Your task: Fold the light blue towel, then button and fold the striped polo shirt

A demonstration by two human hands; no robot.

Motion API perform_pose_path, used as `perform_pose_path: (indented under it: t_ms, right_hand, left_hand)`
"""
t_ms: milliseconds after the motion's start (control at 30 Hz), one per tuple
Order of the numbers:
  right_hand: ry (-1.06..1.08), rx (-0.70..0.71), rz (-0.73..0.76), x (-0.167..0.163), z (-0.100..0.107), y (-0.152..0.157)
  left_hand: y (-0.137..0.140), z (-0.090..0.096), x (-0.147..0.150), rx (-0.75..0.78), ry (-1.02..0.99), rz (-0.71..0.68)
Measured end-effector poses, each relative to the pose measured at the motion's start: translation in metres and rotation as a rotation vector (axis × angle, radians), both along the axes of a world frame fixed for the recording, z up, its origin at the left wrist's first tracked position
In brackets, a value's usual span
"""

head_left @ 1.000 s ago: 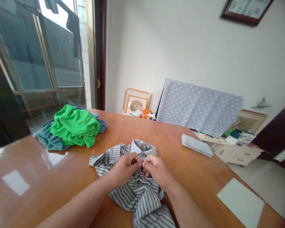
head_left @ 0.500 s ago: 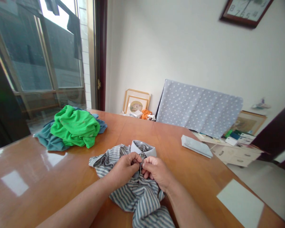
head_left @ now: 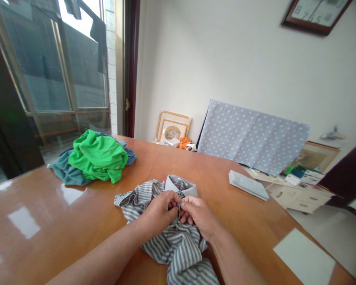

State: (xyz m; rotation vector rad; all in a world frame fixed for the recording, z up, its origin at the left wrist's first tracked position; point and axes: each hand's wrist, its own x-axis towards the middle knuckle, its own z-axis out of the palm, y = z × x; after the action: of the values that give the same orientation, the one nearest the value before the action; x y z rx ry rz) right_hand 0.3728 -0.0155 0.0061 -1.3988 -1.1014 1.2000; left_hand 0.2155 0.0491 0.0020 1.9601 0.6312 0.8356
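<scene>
A striped shirt (head_left: 172,241) lies crumpled on the brown wooden bench (head_left: 77,213), and everything here is told from that shirt. Its pale collar (head_left: 180,186) stands up at the far end, and the rest of the cloth runs down toward the person and off the bottom edge of the view.

Both bare hands meet on the shirt, just below the collar. The left hand (head_left: 161,211) has its grip pinched shut on the front edge of the shirt, with finger and thumb pressed together on the cloth. The right hand (head_left: 200,215) does the same from the other side, its grip closed on the shirt too. The fingertips of the two hands touch each other in the middle (what tiny thing sits between them is too small to see). Both forearms lie over the lower part of the shirt.

To the far left of the shirt, well apart from it, sits a pile of clothes: a bright green top (head_left: 99,156) on a blue-green cloth (head_left: 67,174). To the right of the shirt's collar, apart from it, lies a flat folded pale cloth (head_left: 247,185) near the bench edge. Near and to the right of the shirt there is a bright patch of light (head_left: 304,257) on the bench.

Behind the shirt, past the bench, a dotted grey cloth (head_left: 252,136) hangs over something, and picture frames (head_left: 172,126) lean on the white wall
</scene>
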Motion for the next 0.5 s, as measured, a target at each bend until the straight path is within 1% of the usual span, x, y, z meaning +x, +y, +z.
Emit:
perform_pose_path:
  t_ms: [133,233,367,500]
  right_hand:
    - [-0.044,-0.006,0.041,-0.0001,0.0008,-0.0001]
    - [-0.084,-0.019,0.032,-0.0016,0.0011,0.0006]
    - [-0.114,-0.022,0.002,-0.0038,0.0011,0.0012]
    - [-0.137,-0.029,-0.008,-0.0045,0.0022,0.0002]
  left_hand:
    - [0.0004,0.0021,-0.0016,0.122,0.095,0.060]
    - [0.0011,0.0018,-0.0021,0.188,0.136,0.080]
    - [0.0022,-0.0002,-0.0022,0.223,0.165,0.056]
    - [0.0025,0.0001,-0.0024,0.227,0.178,0.046]
